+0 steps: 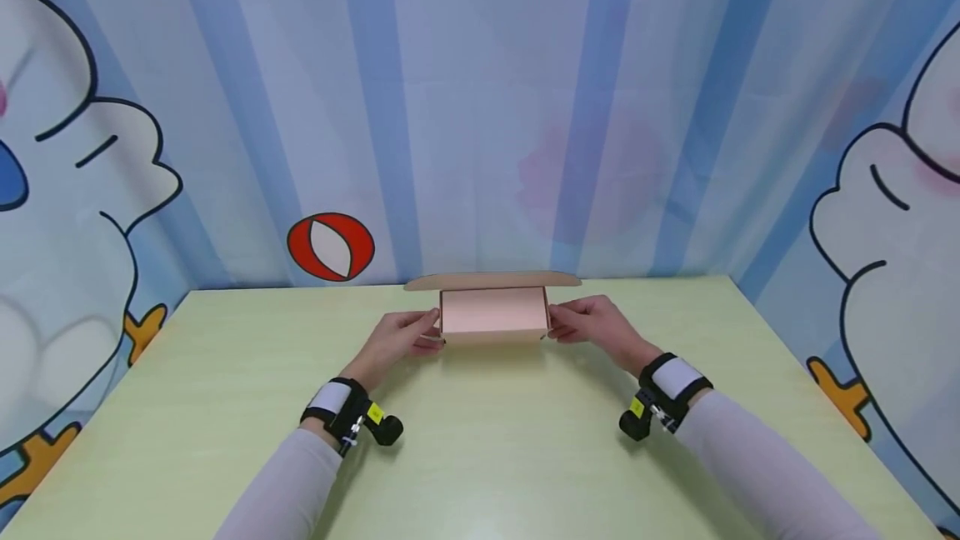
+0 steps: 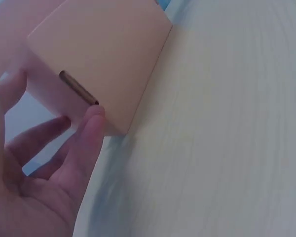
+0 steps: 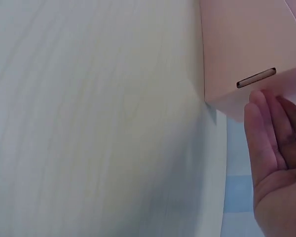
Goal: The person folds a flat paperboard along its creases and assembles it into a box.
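A small pinkish cardboard box (image 1: 493, 311) rests on the far side of the table, with a long flap (image 1: 492, 281) with rounded ends raised behind it. My left hand (image 1: 406, 335) touches the box's left end with thumb and fingertips; in the left wrist view its fingers (image 2: 89, 138) reach a short slot at the front lower corner. The right hand (image 1: 596, 327) rests against the opposite end. Nearly straight fingers (image 3: 259, 136) touch that end beside a similar slot in the right wrist view. The right thumb is out of that view.
The pale wood-grain table (image 1: 495, 440) stretches toward me and to both sides. Right behind the box hangs a blue striped backdrop (image 1: 480, 107) with cartoon figures and a red-and-white ball print (image 1: 331, 247). Each wrist carries a strapped camera (image 1: 386, 430).
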The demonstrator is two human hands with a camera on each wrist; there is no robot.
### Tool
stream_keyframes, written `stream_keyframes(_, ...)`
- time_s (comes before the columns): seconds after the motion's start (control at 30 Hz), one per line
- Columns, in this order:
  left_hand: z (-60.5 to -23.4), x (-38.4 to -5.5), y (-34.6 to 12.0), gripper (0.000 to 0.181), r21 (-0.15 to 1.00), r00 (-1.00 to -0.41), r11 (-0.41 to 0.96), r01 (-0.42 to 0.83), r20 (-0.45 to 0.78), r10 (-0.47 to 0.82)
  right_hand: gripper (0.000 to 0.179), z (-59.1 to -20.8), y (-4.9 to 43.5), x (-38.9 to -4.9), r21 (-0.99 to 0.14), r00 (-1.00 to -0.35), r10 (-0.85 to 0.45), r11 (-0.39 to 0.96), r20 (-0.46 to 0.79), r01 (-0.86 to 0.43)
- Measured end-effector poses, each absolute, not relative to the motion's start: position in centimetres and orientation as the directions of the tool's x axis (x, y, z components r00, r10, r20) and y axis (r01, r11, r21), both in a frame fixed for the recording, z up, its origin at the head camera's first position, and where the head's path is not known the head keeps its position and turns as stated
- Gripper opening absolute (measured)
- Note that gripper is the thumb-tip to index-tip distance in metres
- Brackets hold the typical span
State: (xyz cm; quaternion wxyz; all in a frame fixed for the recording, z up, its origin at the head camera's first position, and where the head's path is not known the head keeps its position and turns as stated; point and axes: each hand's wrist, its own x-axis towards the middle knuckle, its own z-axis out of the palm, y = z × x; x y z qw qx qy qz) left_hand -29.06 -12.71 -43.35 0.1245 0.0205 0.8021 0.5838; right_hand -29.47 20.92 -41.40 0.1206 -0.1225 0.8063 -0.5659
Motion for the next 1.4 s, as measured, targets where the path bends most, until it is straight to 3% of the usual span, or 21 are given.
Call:
stream_keyframes(0.33,-43.4,-29.5,-11.3,0.062,0.932,-0.976,0.298,-0.209,-0.217,-0.006,0.044,-41.1,19.4,-29.6,-0.961,-0.972,-0.209,0.275,-0.104,0.044)
stream_keyframes(0.57,-43.1,-29.5,-10.3,0.060,0.924,-0.977,0.316,-0.214,-0.211,-0.044,0.040,-41.1,19.4,-30.0,-0.955,-0.979,-0.172,0.291,-0.107,0.053)
stream_keyframes(0.97,-42.8,-29.6,-11.4,0.044,0.917,-0.994,0.385,-0.106,-0.109,-0.013,0.037,-41.0,20.3,-30.4,-0.930,-0.970,-0.224,0.368,-0.097,0.007)
stream_keyframes(1.23,-41.5,-29.8,-13.1,0.051,0.914,-0.997,0.401,-0.056,-0.030,-0.072,0.037,-38.8,22.1,-30.7,-0.875,-0.998,-0.064,0.483,0.008,-0.038)
stream_keyframes(1.4,-40.0,-30.2,-13.5,0.050,0.910,-0.989,0.411,0.061,0.110,-0.096,0.042,-37.7,22.4,-31.1,-0.832,-0.994,-0.021,0.546,0.106,-0.100)
